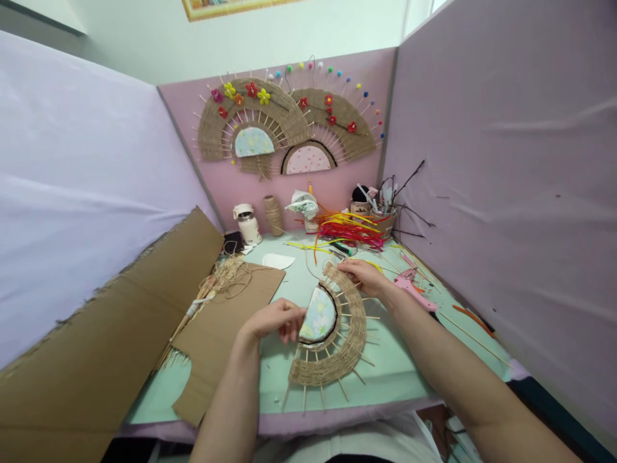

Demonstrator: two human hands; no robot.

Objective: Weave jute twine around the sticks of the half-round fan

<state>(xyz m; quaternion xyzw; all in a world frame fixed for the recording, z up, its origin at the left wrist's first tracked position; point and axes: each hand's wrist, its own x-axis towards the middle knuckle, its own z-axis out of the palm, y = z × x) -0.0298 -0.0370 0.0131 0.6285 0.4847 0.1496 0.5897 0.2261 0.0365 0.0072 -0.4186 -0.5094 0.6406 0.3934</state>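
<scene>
A half-round woven fan [354, 315] of twine and thin sticks is turned on its side over the table, its curve to the right and bottom. At its centre is a half-circle [318, 316] of pale blue floral fabric with a dark rim. My right hand [361, 276] grips the upper end of the woven band between thumb and fingers. My left hand [279, 318] is closed at the straight edge of the fabric half-circle, thumb and forefinger touching it, other fingers curled beneath. Bare stick ends poke out past the band. A strand of twine [311, 265] runs up from the fan.
Brown cardboard [226, 328] and a bundle of sticks [190, 315] lie left. Behind stand a bottle [248, 225], a twine spool [273, 216] and red pipe cleaners [349, 233]. Pink-handled scissors [417, 294] lie right. Finished fans [255, 109] hang on the pink back panel.
</scene>
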